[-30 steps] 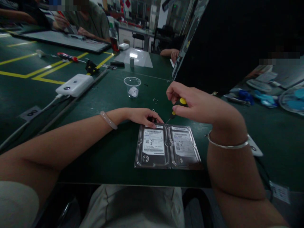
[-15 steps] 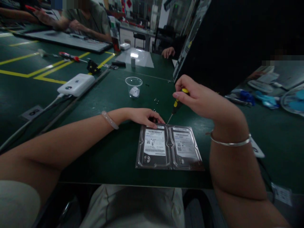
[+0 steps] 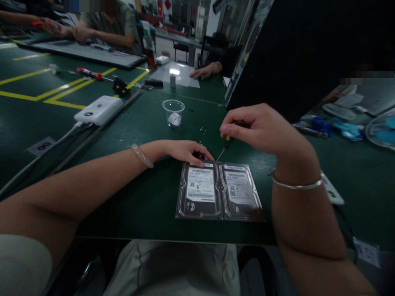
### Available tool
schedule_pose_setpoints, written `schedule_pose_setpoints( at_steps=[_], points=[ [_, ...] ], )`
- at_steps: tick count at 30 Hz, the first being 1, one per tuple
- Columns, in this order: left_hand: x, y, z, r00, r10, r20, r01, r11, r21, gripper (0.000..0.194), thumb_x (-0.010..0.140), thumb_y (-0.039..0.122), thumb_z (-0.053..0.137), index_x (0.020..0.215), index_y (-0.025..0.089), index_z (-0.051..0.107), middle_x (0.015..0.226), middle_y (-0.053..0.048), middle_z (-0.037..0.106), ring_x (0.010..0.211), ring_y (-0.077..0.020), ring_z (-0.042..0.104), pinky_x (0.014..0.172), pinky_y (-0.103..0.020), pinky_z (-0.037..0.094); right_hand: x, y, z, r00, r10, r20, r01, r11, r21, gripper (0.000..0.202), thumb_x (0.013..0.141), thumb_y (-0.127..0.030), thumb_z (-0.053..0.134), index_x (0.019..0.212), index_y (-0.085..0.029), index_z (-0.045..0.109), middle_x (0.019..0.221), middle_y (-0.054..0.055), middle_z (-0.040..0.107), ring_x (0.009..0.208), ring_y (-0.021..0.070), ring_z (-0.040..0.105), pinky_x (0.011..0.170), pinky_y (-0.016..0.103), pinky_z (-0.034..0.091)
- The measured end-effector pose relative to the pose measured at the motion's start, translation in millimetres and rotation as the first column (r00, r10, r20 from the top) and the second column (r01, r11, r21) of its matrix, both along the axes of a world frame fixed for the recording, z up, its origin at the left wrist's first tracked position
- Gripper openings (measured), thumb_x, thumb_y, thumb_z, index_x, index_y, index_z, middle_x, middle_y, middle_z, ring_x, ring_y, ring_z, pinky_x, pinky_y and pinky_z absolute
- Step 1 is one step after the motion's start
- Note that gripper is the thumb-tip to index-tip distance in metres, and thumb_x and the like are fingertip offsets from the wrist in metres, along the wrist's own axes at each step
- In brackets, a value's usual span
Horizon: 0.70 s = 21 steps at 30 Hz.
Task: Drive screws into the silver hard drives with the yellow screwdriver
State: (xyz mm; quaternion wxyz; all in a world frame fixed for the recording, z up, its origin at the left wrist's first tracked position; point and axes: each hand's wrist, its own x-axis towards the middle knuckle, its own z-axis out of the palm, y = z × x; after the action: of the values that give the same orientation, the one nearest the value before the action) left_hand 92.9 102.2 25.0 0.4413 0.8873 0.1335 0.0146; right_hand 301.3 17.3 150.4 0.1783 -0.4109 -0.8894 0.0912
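Observation:
Two hard drives with white labels lie side by side near the table's front edge, the left hard drive [image 3: 200, 187] against the right hard drive [image 3: 242, 189]. My left hand [image 3: 188, 152] grips the left drive's far edge, thumb on its top and fingers bent behind it. In my right hand [image 3: 247, 125] is a black and yellow screwdriver [image 3: 227, 142], its handle mostly covered by my fingers. The shaft slants down to the far edge where the two drives meet. Just beyond the drives are several tiny screws [image 3: 203, 131].
A clear plastic cup [image 3: 173, 107] with something white inside stands past the screws. At the right rises a large dark panel [image 3: 296, 53]. A white power strip [image 3: 99, 110] and a red-handled screwdriver [image 3: 89, 74] lie at the left. Other people's hands show across the table.
My right hand has shifted slightly left and down on the screwdriver handle, covering more of it. My left hand and the drives stay put. Across the table, another person's hand has reached leftward.

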Motion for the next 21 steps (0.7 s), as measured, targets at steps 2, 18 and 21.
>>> schedule_pose_setpoints(
  at_steps=[2, 18, 21],
  points=[
    [0, 0, -0.9, 1.000, 0.001, 0.004, -0.001, 1.000, -0.004, 0.046, 0.088, 0.041, 0.064, 0.130, 0.022, 0.062, 0.117, -0.005, 0.068, 0.100, -0.0173, 0.062, 0.089, -0.027, 0.047, -11, 1, -6.7, 0.997, -0.044, -0.062, 0.048, 0.997, 0.065, 0.034, 0.095, -0.034, 0.052, 0.071, -0.017, 0.068, 0.066, 0.000, 0.067, 0.063, 0.0121, 0.058, 0.066, 0.030, 0.039],
    [0, 0, 1.6, 1.000, 0.008, -0.028, -0.007, 1.000, 0.010, 0.051, 0.088, 0.043, 0.064, 0.133, 0.020, 0.061, 0.123, -0.007, 0.066, 0.102, -0.0186, 0.061, 0.090, -0.029, 0.047, -3, -1, 3.2, 0.987, -0.147, 0.070, 0.152, 0.986, -0.069, 0.021, 0.084, -0.022, 0.052, 0.088, -0.017, 0.071, 0.091, 0.004, 0.071, 0.082, 0.0168, 0.061, 0.075, 0.032, 0.043],
    [0, 0, 1.0, 1.000, 0.012, -0.025, -0.011, 1.000, 0.015, 0.051, 0.087, 0.043, 0.065, 0.132, 0.020, 0.061, 0.121, -0.007, 0.067, 0.102, -0.0183, 0.061, 0.090, -0.028, 0.047, -2, 3, -0.1, 0.950, -0.300, 0.084, 0.298, 0.954, 0.035, 0.040, 0.095, -0.042, 0.045, 0.075, -0.016, 0.068, 0.079, 0.007, 0.067, 0.074, 0.0184, 0.058, 0.070, 0.036, 0.040]
  ],
)
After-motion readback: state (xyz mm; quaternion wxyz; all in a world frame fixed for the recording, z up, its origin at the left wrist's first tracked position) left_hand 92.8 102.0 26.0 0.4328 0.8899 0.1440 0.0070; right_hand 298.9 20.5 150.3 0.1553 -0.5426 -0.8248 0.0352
